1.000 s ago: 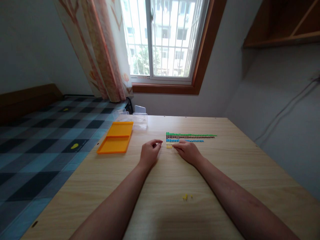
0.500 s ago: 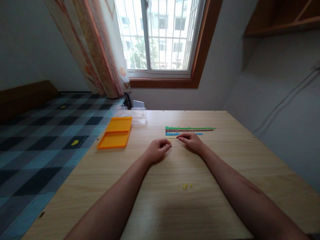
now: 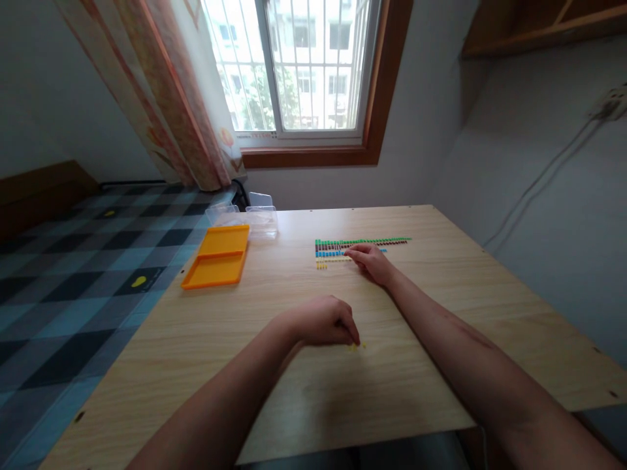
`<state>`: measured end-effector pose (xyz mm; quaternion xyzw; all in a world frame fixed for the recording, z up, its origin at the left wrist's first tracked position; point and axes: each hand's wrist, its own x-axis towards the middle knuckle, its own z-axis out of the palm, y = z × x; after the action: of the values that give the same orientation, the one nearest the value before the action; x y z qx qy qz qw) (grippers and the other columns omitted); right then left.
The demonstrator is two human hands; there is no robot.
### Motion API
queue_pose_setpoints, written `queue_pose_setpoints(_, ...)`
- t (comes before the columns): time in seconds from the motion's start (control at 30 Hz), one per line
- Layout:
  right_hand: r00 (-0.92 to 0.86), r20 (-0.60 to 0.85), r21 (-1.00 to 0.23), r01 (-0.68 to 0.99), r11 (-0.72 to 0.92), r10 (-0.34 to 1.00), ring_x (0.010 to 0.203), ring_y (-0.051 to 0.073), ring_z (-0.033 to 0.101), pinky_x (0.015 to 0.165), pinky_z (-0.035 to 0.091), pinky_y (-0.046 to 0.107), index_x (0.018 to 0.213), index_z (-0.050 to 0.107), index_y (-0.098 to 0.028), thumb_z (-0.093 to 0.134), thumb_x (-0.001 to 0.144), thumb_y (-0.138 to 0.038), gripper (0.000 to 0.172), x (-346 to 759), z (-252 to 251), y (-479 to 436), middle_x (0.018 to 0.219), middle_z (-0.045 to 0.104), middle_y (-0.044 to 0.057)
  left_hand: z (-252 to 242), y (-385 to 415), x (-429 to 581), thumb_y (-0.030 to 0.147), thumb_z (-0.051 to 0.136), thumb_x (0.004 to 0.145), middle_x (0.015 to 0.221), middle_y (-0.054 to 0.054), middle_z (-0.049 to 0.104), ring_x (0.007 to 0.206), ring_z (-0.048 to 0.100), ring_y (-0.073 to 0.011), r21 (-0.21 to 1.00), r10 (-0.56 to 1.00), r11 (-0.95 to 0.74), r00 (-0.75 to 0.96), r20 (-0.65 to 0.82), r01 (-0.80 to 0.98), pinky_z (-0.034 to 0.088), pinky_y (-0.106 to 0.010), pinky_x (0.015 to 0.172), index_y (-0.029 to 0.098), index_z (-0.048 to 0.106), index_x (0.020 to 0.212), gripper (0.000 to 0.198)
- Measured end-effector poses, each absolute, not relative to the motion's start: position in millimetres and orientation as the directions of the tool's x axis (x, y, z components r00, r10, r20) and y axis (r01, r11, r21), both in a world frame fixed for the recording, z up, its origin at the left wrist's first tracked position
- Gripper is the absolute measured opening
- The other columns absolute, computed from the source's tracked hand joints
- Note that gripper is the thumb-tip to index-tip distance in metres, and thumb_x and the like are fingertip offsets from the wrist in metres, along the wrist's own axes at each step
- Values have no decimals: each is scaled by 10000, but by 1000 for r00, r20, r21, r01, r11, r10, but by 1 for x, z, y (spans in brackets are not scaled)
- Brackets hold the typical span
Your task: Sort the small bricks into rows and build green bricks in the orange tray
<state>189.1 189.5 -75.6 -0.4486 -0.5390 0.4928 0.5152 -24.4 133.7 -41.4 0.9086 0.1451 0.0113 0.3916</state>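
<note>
My left hand (image 3: 330, 321) is closed in a downward pinch, its fingertips touching the table at a few small yellow pieces (image 3: 353, 348). Whether a piece is between them is hidden. Farther forward, my right hand (image 3: 369, 261) is also pinched, at the right part of a cream row (image 3: 333, 260); what its fingertips hold, if anything, is too small to make out. Behind that row run a blue row (image 3: 327, 254), a dark brown row (image 3: 401, 242) and a green row (image 3: 382, 239) of tiny pieces. A short yellow row (image 3: 321, 266) lies in front at the left.
An orange two-part tray (image 3: 215, 263) lies at the left of the wooden table (image 3: 274, 274). Clear plastic boxes (image 3: 263, 222) stand behind it. A checked bed (image 3: 98, 261) adjoins the table's left side, and a window (image 3: 313, 72) is beyond.
My left hand has moved from the rows back towards me, down to the loose yellow pieces. The short yellow row now shows uncovered. My right hand stays by the rows. The view has shifted slightly.
</note>
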Motion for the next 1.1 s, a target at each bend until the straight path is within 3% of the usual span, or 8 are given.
queue_pose_setpoints(0.43,6,86,-971,-223,85,996,445,67,260,406,141,235,806,746,-179,816,673,-470,328,194,-83,192,496,376,-85,-40,132,-22,146,696,840,854,12,748,738,652,-113,638,276,-711,952,-132,295,467,-197,714,258,817,947,197)
queue_pose_setpoints(0.73,-24,38,-940,-340,28,999,452,61,265,393,143,213,810,721,-174,820,654,-441,325,202,-77,187,518,395,-82,-39,140,-27,107,623,822,894,-28,731,786,640,-141,591,442,-691,890,-109,416,474,-227,736,181,779,907,193)
queue_pose_setpoints(1.1,-113,5,-909,-414,-42,994,474,58,306,401,147,198,836,706,-172,813,649,-419,328,207,-74,188,584,477,-53,-39,156,-39,132,716,720,791,6,646,714,578,-129,689,480,-545,852,-211,478,425,-222,628,189,779,945,241)
